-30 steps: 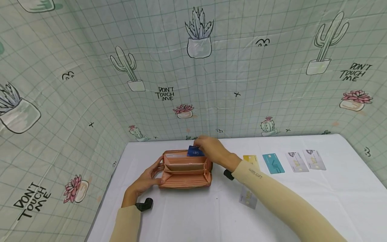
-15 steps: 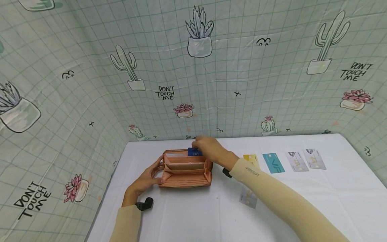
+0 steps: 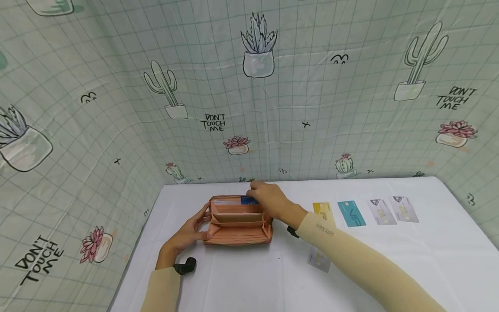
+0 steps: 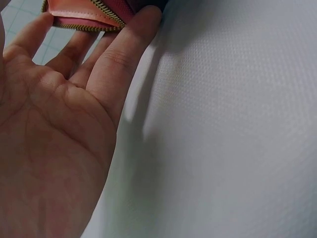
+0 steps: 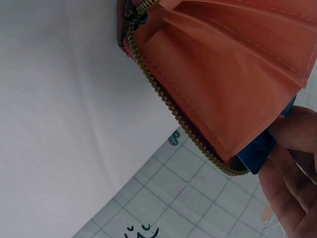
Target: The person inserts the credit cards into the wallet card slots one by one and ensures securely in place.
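An orange zip wallet (image 3: 238,238) stands opened on the white table, its compartments fanned out. My left hand (image 3: 188,233) grips its left side, thumb at the front edge and fingers behind; the left wrist view shows the brass zip (image 4: 94,27) against them. At the back right, my right hand (image 3: 272,201) pinches a blue card (image 3: 248,200). Most of that card is down inside the rear slot, and a strip of the blue card (image 5: 258,152) shows above the slot's edge in the right wrist view. A whitish card (image 3: 227,203) sits left of it in the wallet.
To the right lie a yellow card (image 3: 322,210), a teal card (image 3: 352,213) and two silver cards (image 3: 382,211). Another silver card (image 3: 319,260) is partly under the right forearm. A patterned cloth (image 3: 304,95) hangs behind the table.
The blue card has slid lower into the wallet's rear slot, with my right hand moving slightly down along with it. My left hand keeps its grip on the wallet.
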Demonstrator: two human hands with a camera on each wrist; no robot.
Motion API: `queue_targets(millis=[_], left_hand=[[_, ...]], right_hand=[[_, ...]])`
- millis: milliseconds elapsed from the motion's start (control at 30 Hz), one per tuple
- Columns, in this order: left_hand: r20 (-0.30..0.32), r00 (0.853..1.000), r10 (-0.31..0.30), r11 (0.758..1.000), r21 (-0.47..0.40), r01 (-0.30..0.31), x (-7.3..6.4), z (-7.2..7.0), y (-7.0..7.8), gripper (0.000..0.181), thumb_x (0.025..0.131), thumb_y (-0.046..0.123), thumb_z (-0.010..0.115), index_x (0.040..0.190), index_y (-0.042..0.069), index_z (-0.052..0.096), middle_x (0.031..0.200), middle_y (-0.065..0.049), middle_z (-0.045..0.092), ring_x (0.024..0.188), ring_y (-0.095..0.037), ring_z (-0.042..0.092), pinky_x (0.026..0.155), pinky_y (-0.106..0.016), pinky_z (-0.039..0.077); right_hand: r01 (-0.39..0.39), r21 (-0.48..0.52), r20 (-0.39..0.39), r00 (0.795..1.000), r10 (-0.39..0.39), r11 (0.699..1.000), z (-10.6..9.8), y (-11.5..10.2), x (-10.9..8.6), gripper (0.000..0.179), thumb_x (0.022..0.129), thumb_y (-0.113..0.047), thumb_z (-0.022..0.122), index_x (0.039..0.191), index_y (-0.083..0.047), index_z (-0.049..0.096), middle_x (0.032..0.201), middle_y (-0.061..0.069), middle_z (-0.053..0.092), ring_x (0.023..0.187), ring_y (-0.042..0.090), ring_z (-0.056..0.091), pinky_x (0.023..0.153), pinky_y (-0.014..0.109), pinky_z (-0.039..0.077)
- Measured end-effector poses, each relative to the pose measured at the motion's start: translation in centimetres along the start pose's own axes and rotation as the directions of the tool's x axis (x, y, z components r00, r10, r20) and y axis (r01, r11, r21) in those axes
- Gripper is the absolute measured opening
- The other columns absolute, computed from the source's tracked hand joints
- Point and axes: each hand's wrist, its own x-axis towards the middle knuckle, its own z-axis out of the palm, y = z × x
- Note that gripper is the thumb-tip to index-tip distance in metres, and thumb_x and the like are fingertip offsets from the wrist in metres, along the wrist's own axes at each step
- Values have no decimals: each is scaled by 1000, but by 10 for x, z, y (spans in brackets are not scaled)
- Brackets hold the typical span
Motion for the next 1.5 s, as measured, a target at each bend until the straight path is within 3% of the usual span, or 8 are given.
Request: queue_targets(millis=[133, 467, 733, 1000, 1067, 1233, 1367, 1500], left_hand=[[-10, 1000, -9, 1000, 13, 10, -1, 0, -1, 91, 81, 5, 69, 148, 38, 17, 147, -5, 25, 134, -25, 26, 106, -50, 20], [6, 1000, 7, 1000, 7, -7, -3, -1, -1, 92, 82, 5, 69, 149, 35, 13, 150, -6, 22, 134, -25, 26, 107, -49, 18], [3, 1000, 17, 1000, -1, -17, -2, -3, -2, 90, 83, 5, 69, 147, 39, 16, 149, -3, 22, 134, -24, 26, 106, -49, 21], [0, 1000, 16, 1000, 3, -16, -1, -3, -2, 91, 83, 5, 69, 148, 38, 15, 149, -4, 23, 134, -24, 26, 107, -48, 18], [-6, 1000, 14, 1000, 6, -14, -1, -3, -1, 91, 82, 4, 69, 148, 37, 15, 148, -6, 24, 134, -26, 25, 107, -49, 16], [-24, 1000, 8, 1000, 20, -8, -1, 0, -2, 93, 80, 4, 71, 149, 33, 15, 146, -11, 26, 134, -29, 25, 107, -51, 14], [-23, 1000, -1, 1000, 17, 1, 0, 1, -2, 93, 81, 4, 71, 148, 35, 15, 148, -9, 25, 134, -28, 26, 107, -50, 15], [-15, 1000, -4, 1000, 18, 4, 1, 1, -2, 92, 82, 6, 70, 148, 37, 15, 150, -4, 23, 135, -24, 26, 107, -48, 19]], right_hand=[[11, -34, 12, 1000, -10, 999, 4, 0, -1, 30, 74, -5, 76, 100, -18, 69, 92, -2, 54, 83, 11, 56, 63, 28, 49], [84, 16, 80, 993, -85, 996, 8, 2, -4, 46, 66, 1, 81, 106, -18, 67, 97, -2, 54, 87, 12, 58, 65, 28, 50], [53, 64, 144, 988, -62, 997, 5, 3, -2, 54, 58, -4, 86, 107, -19, 68, 98, -3, 56, 89, 10, 58, 65, 28, 50], [37, 106, 169, 984, -55, 994, 1, 2, 1, 55, 61, 1, 83, 110, -18, 68, 98, -3, 57, 90, 12, 58, 65, 30, 50], [26, 132, 167, 985, -48, 991, 1, 2, 2, 46, 69, -2, 79, 110, -20, 69, 97, -4, 57, 90, 11, 58, 66, 29, 50], [-11, 313, 149, 988, -38, 950, -1, -4, 11, 24, 88, -13, 65, 111, -16, 69, 100, -3, 61, 93, 9, 58, 74, 28, 49], [-19, 440, 164, 985, -59, 898, -3, -13, 22, 32, 88, -14, 64, 120, -13, 63, 111, -1, 61, 101, 11, 57, 83, 29, 47], [-57, 457, 215, 975, -48, 888, 0, -21, 31, 41, 89, -13, 63, 129, -13, 56, 122, -2, 57, 111, 11, 53, 90, 28, 43]])
